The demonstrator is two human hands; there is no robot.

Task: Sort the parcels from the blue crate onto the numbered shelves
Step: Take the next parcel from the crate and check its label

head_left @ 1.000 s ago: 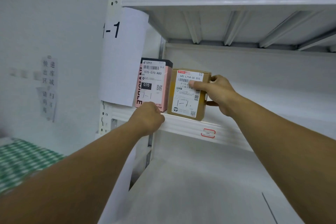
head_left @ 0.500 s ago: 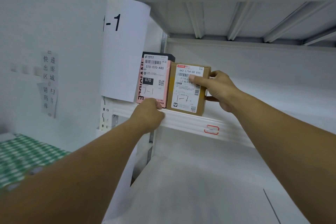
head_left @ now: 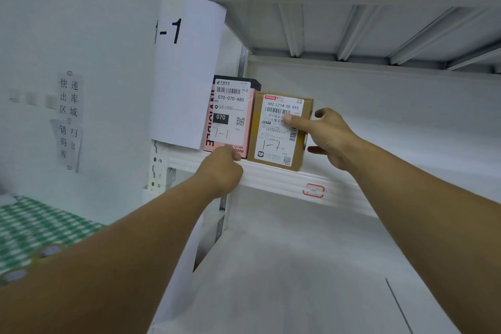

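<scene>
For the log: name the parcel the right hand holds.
The brown cardboard parcel, right of the pink parcel; the right hand grips its right edge.

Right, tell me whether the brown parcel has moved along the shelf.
No. The brown parcel still stands close beside the pink parcel, just left of the red mark on the shelf edge, the right hand holding it.

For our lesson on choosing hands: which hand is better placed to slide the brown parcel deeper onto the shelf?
Right. The right hand grips the brown parcel, thumb on its label; the left hand sits curled by the pink parcel.
</scene>
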